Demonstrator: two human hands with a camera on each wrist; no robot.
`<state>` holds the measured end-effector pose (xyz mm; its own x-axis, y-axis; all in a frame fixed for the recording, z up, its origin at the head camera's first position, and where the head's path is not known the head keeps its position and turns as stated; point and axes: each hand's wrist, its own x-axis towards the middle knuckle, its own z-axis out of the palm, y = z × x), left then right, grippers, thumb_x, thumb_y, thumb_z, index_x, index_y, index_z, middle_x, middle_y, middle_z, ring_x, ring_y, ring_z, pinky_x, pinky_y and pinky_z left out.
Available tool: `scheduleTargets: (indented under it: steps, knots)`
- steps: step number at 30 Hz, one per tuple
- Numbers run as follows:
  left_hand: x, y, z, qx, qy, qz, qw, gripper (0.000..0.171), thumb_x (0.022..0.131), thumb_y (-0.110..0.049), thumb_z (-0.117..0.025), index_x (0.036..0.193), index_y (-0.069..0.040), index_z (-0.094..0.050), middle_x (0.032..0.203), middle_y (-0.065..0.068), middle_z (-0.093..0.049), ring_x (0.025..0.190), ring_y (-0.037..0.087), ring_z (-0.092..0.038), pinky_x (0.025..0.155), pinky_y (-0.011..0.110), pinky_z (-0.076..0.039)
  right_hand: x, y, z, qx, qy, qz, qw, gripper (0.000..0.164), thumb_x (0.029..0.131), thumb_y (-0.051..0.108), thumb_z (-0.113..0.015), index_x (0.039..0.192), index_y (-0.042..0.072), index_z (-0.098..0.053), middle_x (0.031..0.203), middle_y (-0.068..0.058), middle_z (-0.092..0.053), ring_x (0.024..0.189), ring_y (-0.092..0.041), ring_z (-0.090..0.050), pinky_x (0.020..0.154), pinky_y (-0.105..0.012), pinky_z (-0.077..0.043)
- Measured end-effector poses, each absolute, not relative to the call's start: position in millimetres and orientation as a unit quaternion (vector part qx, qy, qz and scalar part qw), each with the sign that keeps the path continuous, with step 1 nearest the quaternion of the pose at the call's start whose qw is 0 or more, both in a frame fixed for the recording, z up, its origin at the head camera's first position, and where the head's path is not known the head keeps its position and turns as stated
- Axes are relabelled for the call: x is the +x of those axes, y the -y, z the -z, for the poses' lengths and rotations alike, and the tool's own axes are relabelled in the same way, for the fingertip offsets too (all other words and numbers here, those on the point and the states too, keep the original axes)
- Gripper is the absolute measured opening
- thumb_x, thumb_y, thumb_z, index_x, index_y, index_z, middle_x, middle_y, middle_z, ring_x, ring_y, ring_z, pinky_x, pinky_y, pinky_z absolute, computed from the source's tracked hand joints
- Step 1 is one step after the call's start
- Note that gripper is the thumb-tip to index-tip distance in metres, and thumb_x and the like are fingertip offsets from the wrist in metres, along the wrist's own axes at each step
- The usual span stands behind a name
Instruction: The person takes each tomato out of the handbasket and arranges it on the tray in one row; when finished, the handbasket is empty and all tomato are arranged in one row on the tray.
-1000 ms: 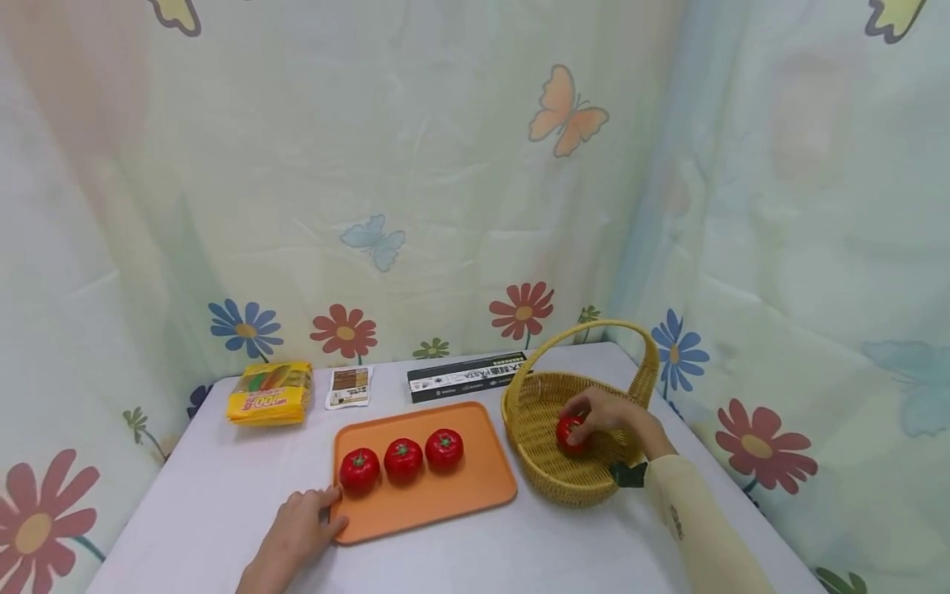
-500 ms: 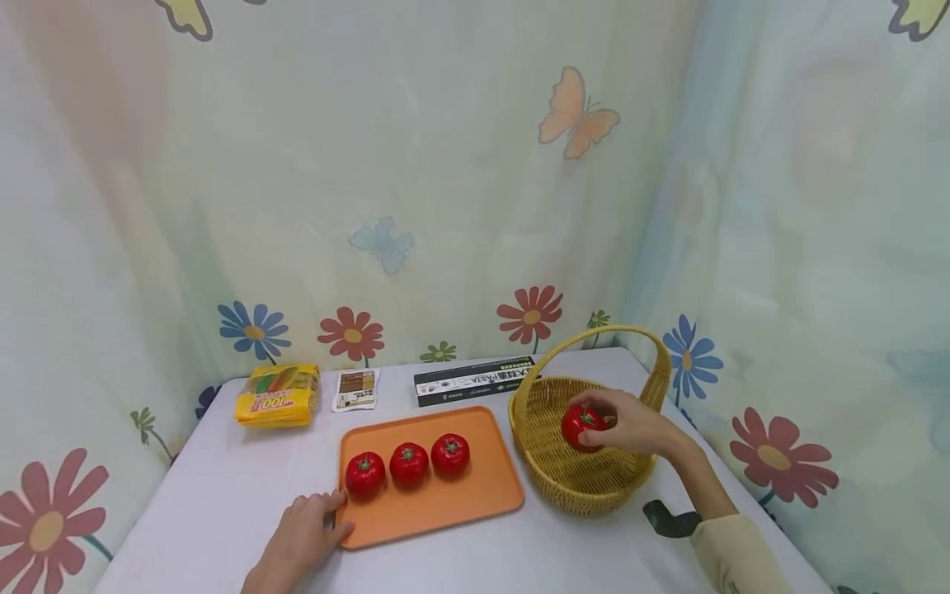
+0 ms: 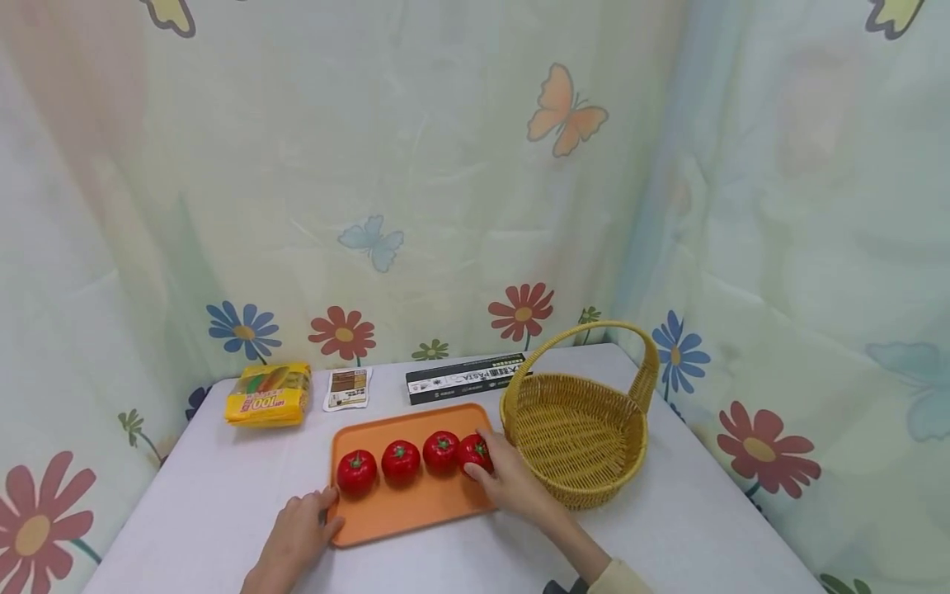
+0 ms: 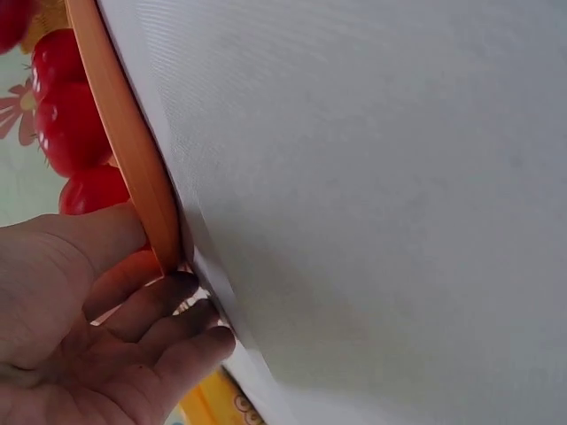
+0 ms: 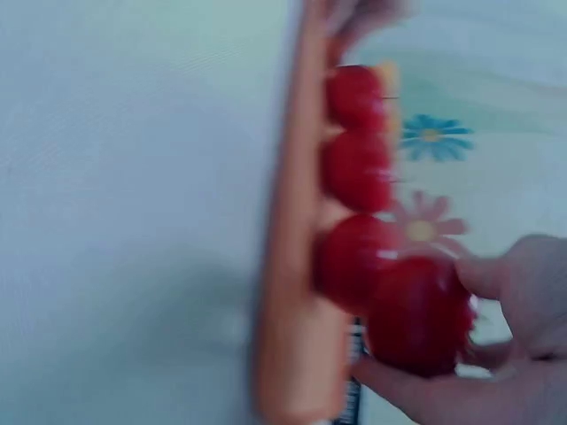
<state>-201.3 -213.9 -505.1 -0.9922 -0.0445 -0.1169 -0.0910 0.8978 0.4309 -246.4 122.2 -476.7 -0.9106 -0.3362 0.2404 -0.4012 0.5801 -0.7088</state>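
An orange tray (image 3: 416,511) lies on the white table with three red tomatoes (image 3: 401,460) in a row. My right hand (image 3: 496,472) holds a fourth tomato (image 3: 473,450) at the right end of the row, fingers curled round it (image 5: 416,314). Whether it rests on the tray I cannot tell. My left hand (image 3: 300,528) grips the tray's front left corner (image 4: 151,221), thumb on the rim and fingers underneath. A yellow wicker basket (image 3: 579,429) with a handle stands right of the tray, nothing in it.
Along the back edge lie a yellow snack packet (image 3: 269,404), a small white sachet (image 3: 347,388) and a black pasta box (image 3: 463,377). Flowered curtains close in the table at the back and on both sides.
My right hand lifted the tomato out of the basket and carried it left to the tray, beside the third tomato. The left hand stayed on the tray corner.
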Motion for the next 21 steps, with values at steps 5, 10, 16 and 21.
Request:
scheduleTargets:
  steps: [5, 10, 16, 21]
  knots:
    - [-205, 206, 508, -0.053, -0.972, -0.214, 0.075, 0.056, 0.096, -0.019, -0.083, 0.143, 0.004, -0.065, 0.111, 0.028, -0.070, 0.088, 0.030, -0.057, 0.079, 0.043, -0.058, -263, -107, 515, 0.172, 0.901, -0.370, 0.149, 0.062, 0.109, 0.018, -0.065, 0.154, -0.017, -0.038, 0.137, -0.034, -0.053, 0.128, -0.048, -0.057, 0.111, -0.062, -0.051]
    - [-207, 203, 510, -0.052, -0.973, -0.211, 0.080, 0.057, 0.095, -0.021, -0.084, 0.143, 0.003, -0.065, 0.133, 0.042, -0.063, 0.097, 0.036, -0.064, 0.099, 0.065, -0.056, -267, -101, 513, 0.110, 0.919, -0.357, 0.124, 0.062, 0.109, 0.010, -0.063, 0.158, -0.016, -0.034, 0.142, -0.034, -0.049, 0.137, -0.048, -0.052, 0.118, -0.063, -0.045]
    - [-212, 197, 511, -0.052, -0.971, -0.216, 0.084, 0.057, 0.096, -0.020, -0.082, 0.145, 0.003, -0.064, 0.137, 0.043, -0.060, 0.108, 0.045, -0.066, 0.101, 0.067, -0.054, -272, -108, 522, 0.078, 0.928, -0.344, 0.115, 0.064, 0.111, 0.011, -0.060, 0.160, -0.015, -0.029, 0.149, -0.037, -0.044, 0.144, -0.051, -0.047, 0.120, -0.062, -0.041]
    - [-214, 196, 514, -0.048, -0.971, -0.222, 0.077, 0.052, 0.098, -0.019, -0.080, 0.144, 0.001, -0.066, 0.144, 0.044, -0.054, 0.121, 0.055, -0.061, 0.102, 0.068, -0.053, -273, -110, 524, 0.079, 0.931, -0.330, 0.135, 0.062, 0.111, 0.012, -0.060, 0.157, -0.017, -0.030, 0.154, -0.039, -0.042, 0.146, -0.053, -0.046, 0.119, -0.063, -0.041]
